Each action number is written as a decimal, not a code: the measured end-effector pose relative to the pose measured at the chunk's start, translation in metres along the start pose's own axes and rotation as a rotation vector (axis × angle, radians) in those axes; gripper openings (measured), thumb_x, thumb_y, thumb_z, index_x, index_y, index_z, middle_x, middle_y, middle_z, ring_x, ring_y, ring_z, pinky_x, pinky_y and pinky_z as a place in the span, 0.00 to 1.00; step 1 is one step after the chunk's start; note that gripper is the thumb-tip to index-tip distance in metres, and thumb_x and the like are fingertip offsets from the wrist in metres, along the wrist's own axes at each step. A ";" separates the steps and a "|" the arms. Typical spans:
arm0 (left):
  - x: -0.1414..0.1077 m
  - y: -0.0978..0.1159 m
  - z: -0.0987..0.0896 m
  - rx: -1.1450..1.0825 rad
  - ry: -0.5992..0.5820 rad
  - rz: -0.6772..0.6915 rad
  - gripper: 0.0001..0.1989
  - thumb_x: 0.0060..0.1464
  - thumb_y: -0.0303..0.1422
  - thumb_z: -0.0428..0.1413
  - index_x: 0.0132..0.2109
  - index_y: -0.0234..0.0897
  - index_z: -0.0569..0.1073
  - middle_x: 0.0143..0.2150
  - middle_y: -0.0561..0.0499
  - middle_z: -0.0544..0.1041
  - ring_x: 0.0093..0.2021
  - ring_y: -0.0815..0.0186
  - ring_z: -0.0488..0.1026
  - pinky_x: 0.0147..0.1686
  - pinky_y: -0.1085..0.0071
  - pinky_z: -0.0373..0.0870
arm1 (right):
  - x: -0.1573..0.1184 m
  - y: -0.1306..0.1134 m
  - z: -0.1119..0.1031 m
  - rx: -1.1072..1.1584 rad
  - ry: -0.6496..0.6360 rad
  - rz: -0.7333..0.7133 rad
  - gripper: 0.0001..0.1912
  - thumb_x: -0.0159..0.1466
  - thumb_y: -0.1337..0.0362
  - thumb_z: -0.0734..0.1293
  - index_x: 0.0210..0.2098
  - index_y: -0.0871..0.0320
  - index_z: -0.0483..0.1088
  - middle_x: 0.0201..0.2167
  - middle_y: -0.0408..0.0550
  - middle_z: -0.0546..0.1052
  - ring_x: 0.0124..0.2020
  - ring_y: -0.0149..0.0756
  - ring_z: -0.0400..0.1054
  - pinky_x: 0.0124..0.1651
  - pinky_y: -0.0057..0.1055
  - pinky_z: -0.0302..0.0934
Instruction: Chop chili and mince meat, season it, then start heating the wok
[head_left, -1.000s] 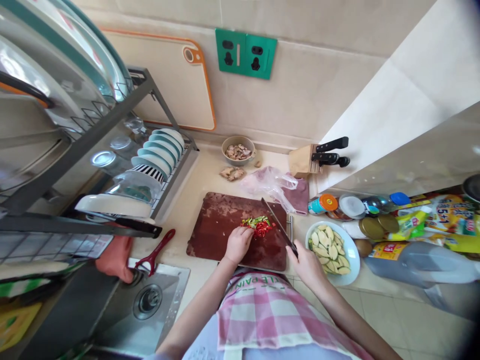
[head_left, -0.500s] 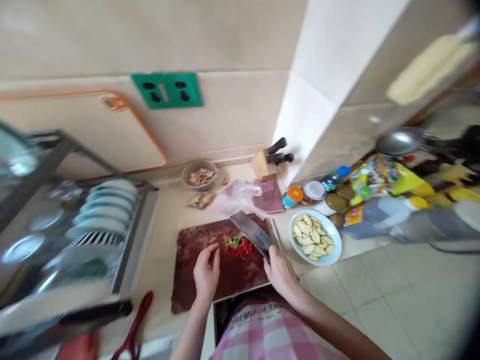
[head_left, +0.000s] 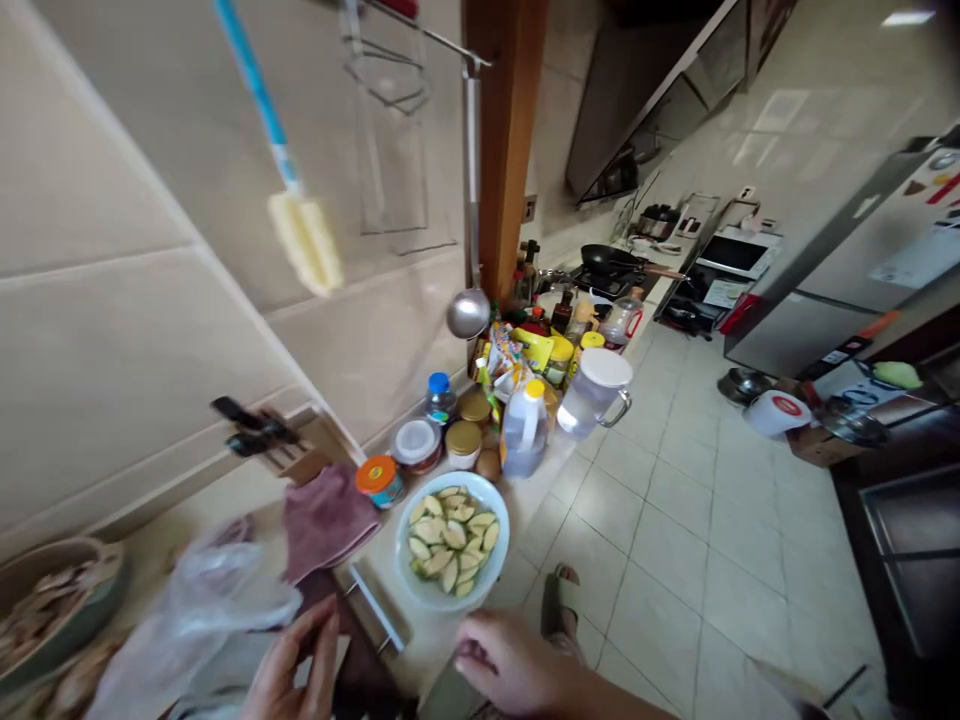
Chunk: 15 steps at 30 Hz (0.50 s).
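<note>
My left hand is at the bottom edge, over the dark red-brown cutting board. Its fingers are bent, with a gap between them, and I see nothing held in it. A pale flat piece shows behind its fingers; I cannot make out what it is. My right hand is closed, its fingers curled under, just below the bowl of sliced green-skinned vegetable. Whatever it may hold is hidden. Neither the cleaver nor the chopped red and green pieces can be made out now.
A plastic bag and a purple cloth lie left of the bowl. Behind stand a knife block, an orange-lidded jar, a yellow-capped jug and a water pitcher. A ladle hangs above. Tiled floor lies right.
The view has swung right, bringing the stove, fridge and floor into sight. The cleaver that was in my right hand is no longer discernible. That hand is now near the vegetable bowl.
</note>
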<state>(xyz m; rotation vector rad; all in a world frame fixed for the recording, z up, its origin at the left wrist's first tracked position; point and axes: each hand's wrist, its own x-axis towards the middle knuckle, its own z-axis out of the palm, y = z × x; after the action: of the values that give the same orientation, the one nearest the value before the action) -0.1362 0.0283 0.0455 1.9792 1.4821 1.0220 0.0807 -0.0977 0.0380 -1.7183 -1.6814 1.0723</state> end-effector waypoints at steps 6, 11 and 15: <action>0.010 0.137 0.120 -0.080 0.047 0.079 0.17 0.48 0.47 0.53 0.41 0.42 0.72 0.39 0.49 0.78 0.39 0.58 0.75 0.43 0.62 0.71 | -0.090 0.135 -0.178 0.103 0.094 0.252 0.09 0.61 0.65 0.59 0.34 0.58 0.71 0.26 0.43 0.73 0.28 0.29 0.65 0.30 0.22 0.56; 0.022 0.248 0.221 -0.167 -0.008 0.134 0.16 0.49 0.46 0.53 0.41 0.42 0.72 0.37 0.50 0.78 0.36 0.59 0.75 0.38 0.64 0.73 | -0.134 0.216 -0.320 0.221 0.234 0.332 0.10 0.63 0.61 0.57 0.33 0.58 0.67 0.24 0.42 0.70 0.27 0.30 0.65 0.30 0.25 0.58; 0.041 0.311 0.277 -0.153 0.017 0.193 0.16 0.45 0.50 0.54 0.37 0.47 0.75 0.34 0.53 0.79 0.32 0.59 0.76 0.34 0.63 0.75 | -0.129 0.252 -0.404 0.329 0.277 0.295 0.11 0.63 0.58 0.58 0.34 0.58 0.67 0.26 0.43 0.69 0.29 0.31 0.67 0.34 0.27 0.61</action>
<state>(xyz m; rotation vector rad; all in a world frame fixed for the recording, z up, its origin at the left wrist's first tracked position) 0.2744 -0.0108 0.1142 2.0367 1.1994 1.1970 0.5642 -0.1828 0.0858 -1.8280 -1.0410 1.1059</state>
